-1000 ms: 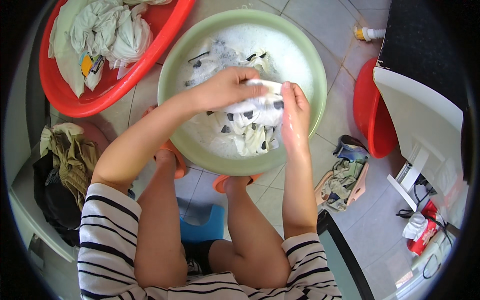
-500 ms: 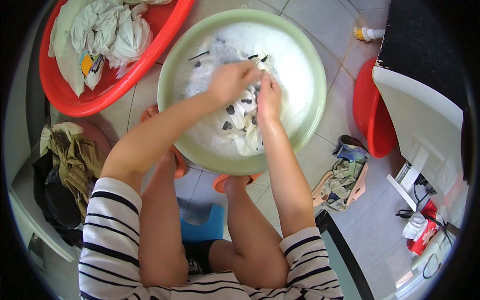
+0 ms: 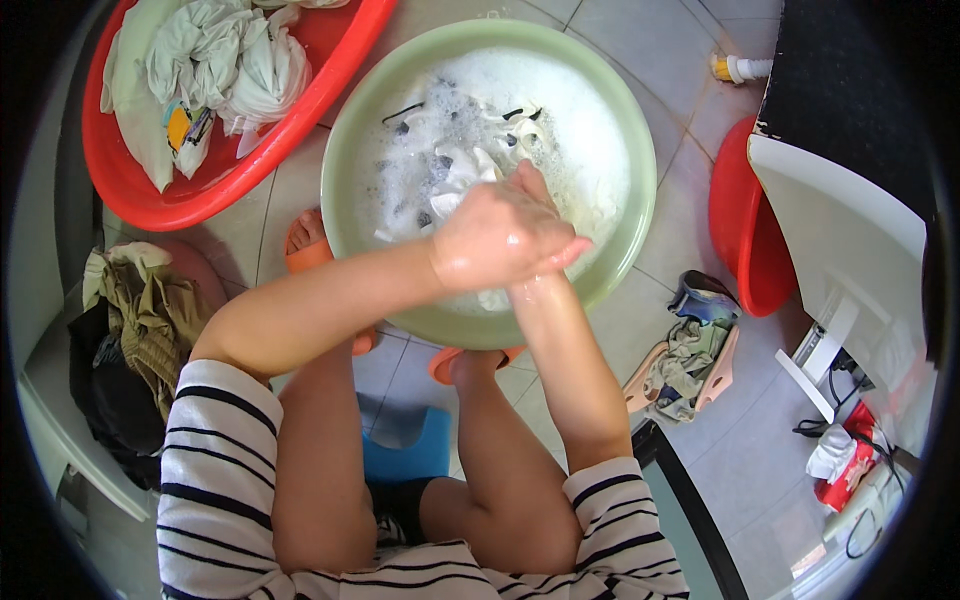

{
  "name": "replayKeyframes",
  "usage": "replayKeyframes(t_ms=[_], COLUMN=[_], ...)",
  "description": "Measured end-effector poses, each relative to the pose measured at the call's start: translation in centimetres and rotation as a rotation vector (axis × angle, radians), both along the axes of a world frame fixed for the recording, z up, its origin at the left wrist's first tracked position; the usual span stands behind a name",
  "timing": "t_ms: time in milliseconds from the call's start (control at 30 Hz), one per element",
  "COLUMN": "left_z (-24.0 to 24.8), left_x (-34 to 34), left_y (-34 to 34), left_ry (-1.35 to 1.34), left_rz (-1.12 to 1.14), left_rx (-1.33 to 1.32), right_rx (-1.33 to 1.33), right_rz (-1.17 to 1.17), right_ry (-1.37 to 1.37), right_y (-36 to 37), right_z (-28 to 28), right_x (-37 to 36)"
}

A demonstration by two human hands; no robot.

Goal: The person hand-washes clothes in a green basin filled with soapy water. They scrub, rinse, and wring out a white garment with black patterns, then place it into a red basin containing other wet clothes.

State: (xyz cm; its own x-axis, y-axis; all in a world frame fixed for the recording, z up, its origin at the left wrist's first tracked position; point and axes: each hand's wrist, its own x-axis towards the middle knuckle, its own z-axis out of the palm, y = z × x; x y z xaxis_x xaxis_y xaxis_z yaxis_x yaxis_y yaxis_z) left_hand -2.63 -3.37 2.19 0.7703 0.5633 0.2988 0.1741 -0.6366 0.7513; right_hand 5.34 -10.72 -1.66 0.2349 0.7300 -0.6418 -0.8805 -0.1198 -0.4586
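A wide pale green basin (image 3: pixel 338 180) holds foamy, soapy water. A white garment with dark heart shapes (image 3: pixel 470 170) lies partly sunk in the suds, dark straps showing near its far side. Over the near half of the basin, my left hand (image 3: pixel 500 235) crosses to the right and is closed around my right hand (image 3: pixel 533 183) near the wrist. Both are wet. Most of my right hand is hidden behind the left, with only a part showing beyond it. Whether any cloth is between the hands cannot be seen.
A large red tub (image 3: pixel 245 165) with white laundry stands at far left. Olive and black clothes (image 3: pixel 140 320) lie at left. On the right are another red basin (image 3: pixel 735 215), pink slippers with cloths (image 3: pixel 690 365) and a white cabinet (image 3: pixel 850 210). A blue stool (image 3: pixel 410 450) is beneath me.
My left hand has come nearer and rightward and closed over the right hand. The heart-print garment, bunched up at the hands before, has sunk into the foam.
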Motion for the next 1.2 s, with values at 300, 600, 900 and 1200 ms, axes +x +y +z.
replayKeyframes(t_ms=[300, 600, 900, 1200], left_z=[2.0, -4.9, -9.9, -1.5], left_x=[0.3, -1.5, -2.1, 0.2], left_y=[-0.6, 5.2, 5.1, 2.2], left_ry=[-0.130, 0.004, 0.447, -0.081], left_rz=[0.004, 0.105, 0.134, -0.058], left_rx=[0.013, -1.010, -0.558, 0.041], right_rx=[-0.285, -0.147, -0.518, -0.290], right_rz=[-0.128, 0.245, 0.395, 0.058], right_ry=[0.051, -0.290, -0.761, -0.177], right_y=[1.5, 2.3, 2.0, 3.2], right_z=[4.5, 1.9, -5.6, 1.9], right_x=[-1.2, 3.6, 3.1, -1.2])
